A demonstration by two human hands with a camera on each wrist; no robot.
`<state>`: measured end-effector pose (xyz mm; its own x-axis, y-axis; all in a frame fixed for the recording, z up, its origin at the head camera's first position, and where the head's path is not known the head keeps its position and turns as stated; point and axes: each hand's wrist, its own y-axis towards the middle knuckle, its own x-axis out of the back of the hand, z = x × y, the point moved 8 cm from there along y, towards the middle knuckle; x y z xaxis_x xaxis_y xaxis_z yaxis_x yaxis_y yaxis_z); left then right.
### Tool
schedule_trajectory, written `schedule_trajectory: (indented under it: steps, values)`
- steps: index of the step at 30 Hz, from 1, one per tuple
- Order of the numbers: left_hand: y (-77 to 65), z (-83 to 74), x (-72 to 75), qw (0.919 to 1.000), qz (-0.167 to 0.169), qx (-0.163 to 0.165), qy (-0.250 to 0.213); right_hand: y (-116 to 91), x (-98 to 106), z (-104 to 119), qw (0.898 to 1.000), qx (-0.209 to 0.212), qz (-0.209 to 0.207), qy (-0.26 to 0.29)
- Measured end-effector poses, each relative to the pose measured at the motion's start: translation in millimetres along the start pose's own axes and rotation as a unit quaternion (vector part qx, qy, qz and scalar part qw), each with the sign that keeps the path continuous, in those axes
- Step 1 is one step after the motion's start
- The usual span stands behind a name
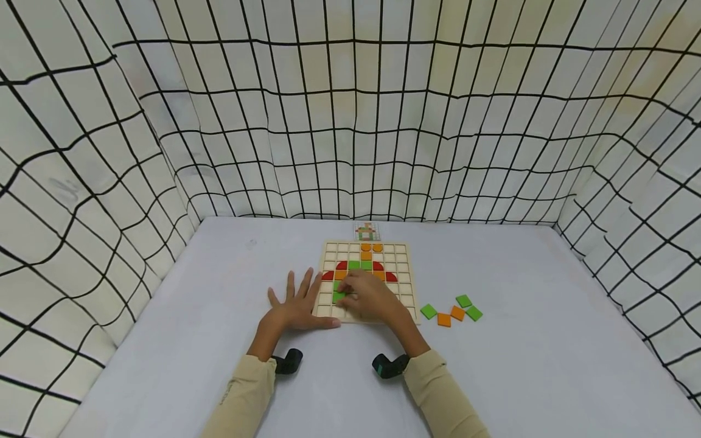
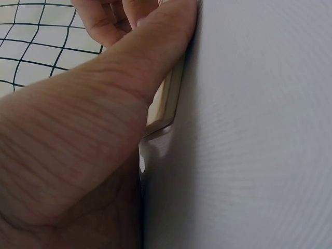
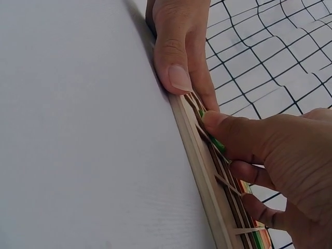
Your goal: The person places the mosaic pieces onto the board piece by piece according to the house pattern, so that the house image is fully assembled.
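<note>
A wooden grid board (image 1: 405, 298) lies on the table, with red, green and orange pieces set in its cells. My left hand (image 1: 296, 311) rests at the board's left side, fingers spread and thumb along the near edge; its thumb (image 2: 155, 44) shows against the board's edge in the left wrist view. Over the lower middle of the board, my right hand (image 1: 372, 296) has curled fingers. Its thumb and fingertips are at a green square tile (image 3: 219, 145) in the right wrist view, pinching it close to the board's surface. The hand partly hides that tile and neighbouring cells.
To the board's right lie several loose tiles, among them a green tile (image 1: 429, 311) and an orange tile (image 1: 444, 320). A small pattern card (image 1: 367, 231) lies beyond the board's far edge. White walls with black netting (image 1: 356, 131) surround the white table (image 1: 526, 340).
</note>
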<state>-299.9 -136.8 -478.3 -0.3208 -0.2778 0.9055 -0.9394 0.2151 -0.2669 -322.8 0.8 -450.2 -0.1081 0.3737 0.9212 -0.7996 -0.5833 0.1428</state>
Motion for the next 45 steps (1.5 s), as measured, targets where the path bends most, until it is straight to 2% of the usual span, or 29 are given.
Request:
schedule_trajectory:
  steps: [26, 33, 39, 45]
  values:
    - [-2.2, -2.6, 2.5, 0.9999, 0.000, -0.003, -0.015, 0.8, 1.1, -1.8, 1.000, 0.013, 0.001, -0.003]
    - [-2.1, -1.0, -2.4, 0.9999, 0.010, -0.002, -0.012, -4.7, 8.0, -4.3, 1.000, 0.006, -0.001, 0.005]
    - [-3.4, -0.7, -1.3, 0.9999, 0.008, 0.005, -0.008, -8.9, 11.4, -12.6, 1.000, -0.011, 0.013, 0.012]
    - [-2.4, -1.4, -0.2, 0.9999, 0.007, 0.007, -0.010, -12.8, 23.8, -20.4, 1.000, -0.002, -0.002, 0.000]
